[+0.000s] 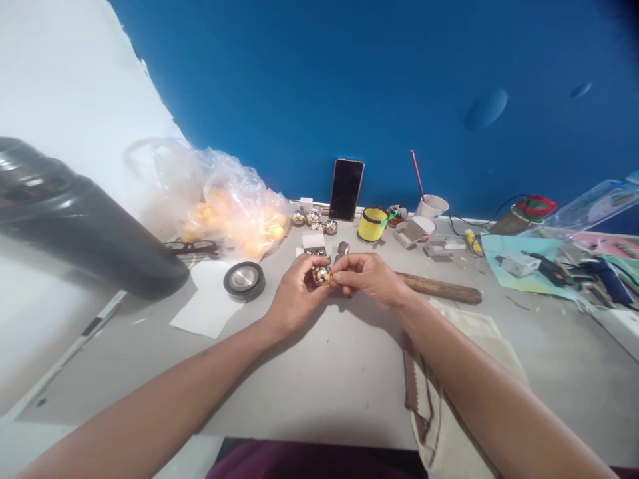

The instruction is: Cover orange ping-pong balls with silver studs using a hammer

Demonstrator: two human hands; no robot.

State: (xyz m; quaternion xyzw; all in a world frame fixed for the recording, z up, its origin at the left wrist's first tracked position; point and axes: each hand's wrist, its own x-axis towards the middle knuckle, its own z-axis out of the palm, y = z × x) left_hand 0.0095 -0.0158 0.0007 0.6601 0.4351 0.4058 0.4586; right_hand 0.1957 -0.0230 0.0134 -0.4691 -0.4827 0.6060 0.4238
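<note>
My left hand (294,293) is closed around a small ball (321,275) covered in shiny gold and dark pieces, held above the table. At the ball's right side, the thumb and fingers of my right hand (367,279) are pinched together; whatever they hold is too small to make out. Just behind the ball stands a small open box (314,242) with shiny pieces in it. A little dark bottle-like object (343,249) is partly hidden behind my right hand. Several similar mirrored balls (330,227) sit farther back.
Left are a black round lid (244,280) on white paper (202,306), a bag of orange balls (234,206) and a big dark bottle (84,219). A phone (347,189) leans at the wall. Right are a yellow tape roll (372,225), wooden stick (444,289) and cloth (479,332).
</note>
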